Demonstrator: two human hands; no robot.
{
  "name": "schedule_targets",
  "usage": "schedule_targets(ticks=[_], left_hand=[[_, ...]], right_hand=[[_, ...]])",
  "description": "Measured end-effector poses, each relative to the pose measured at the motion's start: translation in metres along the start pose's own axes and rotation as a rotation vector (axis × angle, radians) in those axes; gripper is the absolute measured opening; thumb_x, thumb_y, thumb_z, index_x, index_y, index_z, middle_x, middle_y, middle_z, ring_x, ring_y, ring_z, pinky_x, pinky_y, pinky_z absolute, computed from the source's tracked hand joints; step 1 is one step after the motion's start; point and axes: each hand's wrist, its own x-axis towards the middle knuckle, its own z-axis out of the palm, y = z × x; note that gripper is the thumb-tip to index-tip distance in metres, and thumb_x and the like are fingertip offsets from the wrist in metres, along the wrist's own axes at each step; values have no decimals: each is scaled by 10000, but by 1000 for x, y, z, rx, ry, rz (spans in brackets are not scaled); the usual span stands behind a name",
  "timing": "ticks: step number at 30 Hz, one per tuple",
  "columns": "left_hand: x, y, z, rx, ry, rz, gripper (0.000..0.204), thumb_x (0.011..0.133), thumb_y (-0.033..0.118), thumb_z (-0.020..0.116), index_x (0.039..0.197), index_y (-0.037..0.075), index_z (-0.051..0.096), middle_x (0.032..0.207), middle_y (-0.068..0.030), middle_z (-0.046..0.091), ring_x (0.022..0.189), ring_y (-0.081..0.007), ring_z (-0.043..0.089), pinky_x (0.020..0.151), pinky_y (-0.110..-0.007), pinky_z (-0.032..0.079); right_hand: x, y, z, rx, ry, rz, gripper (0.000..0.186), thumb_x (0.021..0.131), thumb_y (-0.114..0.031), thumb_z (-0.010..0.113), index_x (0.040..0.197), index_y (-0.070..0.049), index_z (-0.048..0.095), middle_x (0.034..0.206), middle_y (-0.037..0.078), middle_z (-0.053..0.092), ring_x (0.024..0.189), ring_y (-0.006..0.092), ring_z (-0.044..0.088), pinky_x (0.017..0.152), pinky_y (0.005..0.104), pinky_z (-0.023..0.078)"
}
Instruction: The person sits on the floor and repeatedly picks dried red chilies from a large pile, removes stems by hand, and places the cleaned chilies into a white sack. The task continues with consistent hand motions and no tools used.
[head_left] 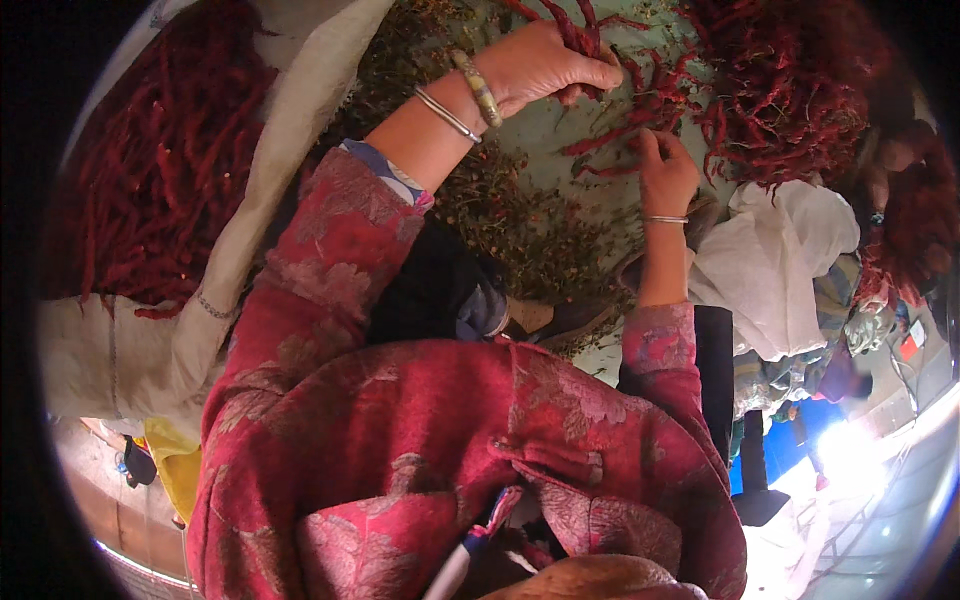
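My left hand (545, 62) is closed around a small bunch of dried red chillies (580, 32), which stick up past the thumb and fingers. Lower and to the right, my right hand (669, 172) has its thumb and fingers pinched together. What lies between those fingertips, if anything, is too small to make out. Loose dried chillies (655, 98) are scattered on the pale surface between and beyond the two hands, close to the right fingertips.
A large heap of dried chillies (785, 90) lies at the far right. At left stands an open whitish sack (285, 130) full of chillies (170, 170). Stems and leafy scraps (515, 210) cover the middle. Another person's white-clothed part (775, 265) is close on the right.
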Motion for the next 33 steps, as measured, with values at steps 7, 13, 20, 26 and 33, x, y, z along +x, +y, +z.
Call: schedule_targets(ticks=[7, 13, 20, 26, 33], left_hand=[[-6, 7, 1, 171, 13, 27, 189, 737, 217, 696, 778, 39, 651, 614, -1, 563, 491, -81, 453, 469, -243, 364], [-5, 6, 3, 217, 11, 16, 180, 761, 213, 670, 824, 45, 650, 676, 9, 576, 558, -66, 467, 492, -226, 372], [-12, 7, 14, 426, -30, 9, 243, 754, 218, 679, 908, 31, 655, 723, -5, 609, 621, -69, 518, 537, -223, 409], [-6, -11, 17, 325, -86, 117, 240, 747, 223, 686, 907, 46, 664, 749, -1, 618, 661, -73, 532, 586, -237, 432], [-6, -12, 17, 310, 19, 135, 201, 757, 231, 671, 832, 45, 656, 678, 24, 576, 602, -60, 498, 529, -219, 388]], right_hand=[[24, -9, 32, -360, 91, 181, 357, 694, -436, 624, 758, -88, 668, 705, 125, 640, 666, 301, 617, 627, 397, 482], [34, 27, 9, 177, 182, 239, 219, 687, -249, 638, 682, -33, 599, 576, 69, 582, 527, 182, 556, 519, 314, 435], [-8, -57, -33, 729, -70, 387, 128, 719, -118, 625, 715, -4, 569, 580, 20, 550, 468, 72, 479, 451, 209, 371], [-28, -80, -15, 437, -141, 53, 114, 743, -81, 595, 819, 1, 575, 711, 35, 604, 612, 65, 526, 579, 221, 441], [-21, -79, -16, 387, -133, 63, 175, 770, -101, 604, 920, -15, 628, 787, 67, 646, 660, 95, 565, 626, 247, 460]])
